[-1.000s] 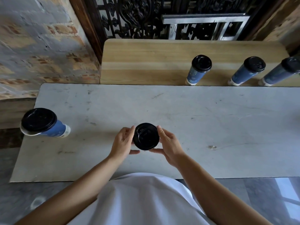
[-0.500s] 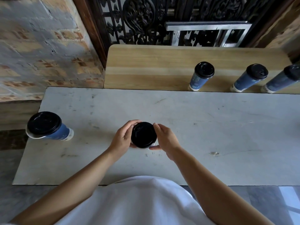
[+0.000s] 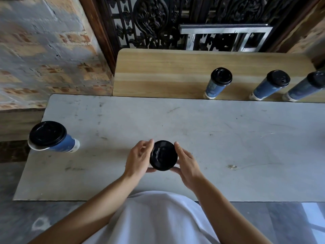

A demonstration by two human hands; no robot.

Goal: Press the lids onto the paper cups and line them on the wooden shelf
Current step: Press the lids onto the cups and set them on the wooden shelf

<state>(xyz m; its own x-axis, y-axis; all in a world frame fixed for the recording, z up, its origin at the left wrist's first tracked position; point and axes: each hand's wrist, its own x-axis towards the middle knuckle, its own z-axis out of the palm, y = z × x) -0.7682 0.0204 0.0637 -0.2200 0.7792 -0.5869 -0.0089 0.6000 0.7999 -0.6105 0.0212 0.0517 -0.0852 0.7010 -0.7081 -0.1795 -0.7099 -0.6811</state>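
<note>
Black-lidded cups (image 3: 213,88): three on shelf (image 3: 158,71), one aside, one between hands (image 3: 139,159) (image 3: 188,164).

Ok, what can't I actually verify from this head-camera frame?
Head view, each item:
1. Cup under the centre lid: hidden by the lid, which is seen from straight above. Whether the lid is fully seated is unclear.
2. Rightmost shelf cup: its lid is cut by the right frame edge, and anything further right is out of frame.
3. Print on the left cup: too blurred to read.
</note>
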